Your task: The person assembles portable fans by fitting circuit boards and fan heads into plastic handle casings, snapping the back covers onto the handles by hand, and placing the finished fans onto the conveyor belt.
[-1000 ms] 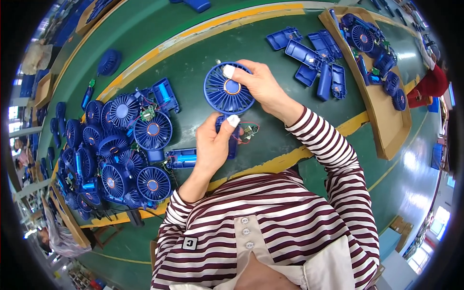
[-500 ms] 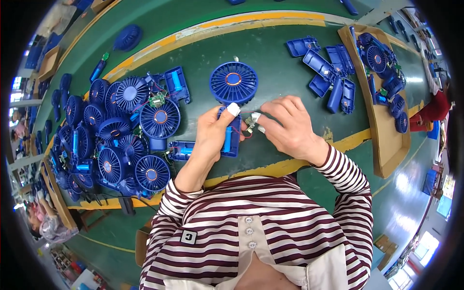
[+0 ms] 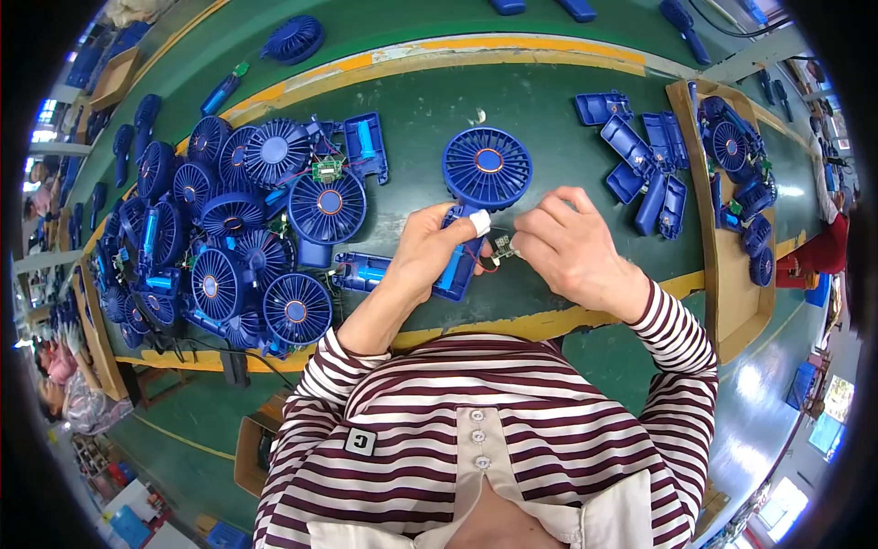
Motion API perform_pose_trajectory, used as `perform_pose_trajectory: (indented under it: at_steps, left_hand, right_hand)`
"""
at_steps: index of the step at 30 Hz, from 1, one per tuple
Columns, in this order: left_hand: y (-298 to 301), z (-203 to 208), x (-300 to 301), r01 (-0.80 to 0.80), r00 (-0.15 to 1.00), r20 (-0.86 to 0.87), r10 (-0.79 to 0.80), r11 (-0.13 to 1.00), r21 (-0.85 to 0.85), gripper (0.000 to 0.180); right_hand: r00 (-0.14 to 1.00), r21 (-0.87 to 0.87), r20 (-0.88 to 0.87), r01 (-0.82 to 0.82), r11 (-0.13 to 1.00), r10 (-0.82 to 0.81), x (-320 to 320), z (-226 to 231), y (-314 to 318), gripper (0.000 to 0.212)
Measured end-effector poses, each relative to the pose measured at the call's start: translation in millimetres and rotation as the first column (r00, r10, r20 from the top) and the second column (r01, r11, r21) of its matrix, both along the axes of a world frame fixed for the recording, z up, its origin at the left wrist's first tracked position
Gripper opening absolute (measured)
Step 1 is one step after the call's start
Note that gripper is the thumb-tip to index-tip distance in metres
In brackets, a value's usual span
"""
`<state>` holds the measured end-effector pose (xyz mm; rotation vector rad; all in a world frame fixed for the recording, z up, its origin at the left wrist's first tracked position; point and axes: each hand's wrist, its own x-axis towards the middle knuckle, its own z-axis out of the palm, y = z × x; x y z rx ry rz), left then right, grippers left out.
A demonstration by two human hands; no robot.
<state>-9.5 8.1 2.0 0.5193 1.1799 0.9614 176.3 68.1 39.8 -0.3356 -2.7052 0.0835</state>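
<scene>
My left hand (image 3: 428, 249) is closed round the handle of a blue handheld fan (image 3: 487, 168), its thumb, wrapped in something white, pressing on the handle. The round grille faces up on the far side of the hand. A light-blue cylindrical battery (image 3: 452, 265) shows in the opened handle. Thin red wires run from there to a small circuit board (image 3: 503, 246) beside the handle. My right hand (image 3: 569, 240) is closed at the board's right edge, its fingertips pinched together on it. The fingers partly hide the board's edge.
At left lies a heap of blue fans (image 3: 219, 284) with exposed batteries and boards. Several blue handle shells (image 3: 631, 151) lie at the right, beside a cardboard tray (image 3: 702, 220) holding more fans. Beyond the yellow-edged ledge, a fan (image 3: 293, 39) lies on a green surface.
The view has shifted, so the bench things appear farther right. My right fingers have closed in at the circuit board's edge. My left hand keeps its hold on the fan.
</scene>
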Motion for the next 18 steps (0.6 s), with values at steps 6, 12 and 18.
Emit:
perform_pose_trajectory:
  at_steps: [6,12,18]
  left_hand:
    - [1,1,3,0.065,0.998,0.019,-0.066,0.996,0.064,0.02]
    - [-1,-10,6,-0.198,0.931,0.331,0.152,0.974,0.112,0.034]
    - [-1,-13,9,-0.287,0.926,0.297,0.233,0.945,0.153,0.045]
  right_hand:
    - [0.969,-0.059,-0.183,0.156,0.986,-0.164,-4,-6,-9,0.02]
    - [0.827,-0.136,-0.438,0.327,0.935,-0.353,-28,-29,-31,0.022]
    - [0.758,-0.19,-0.506,0.368,0.91,-0.412,-45,-48,-43,0.019]
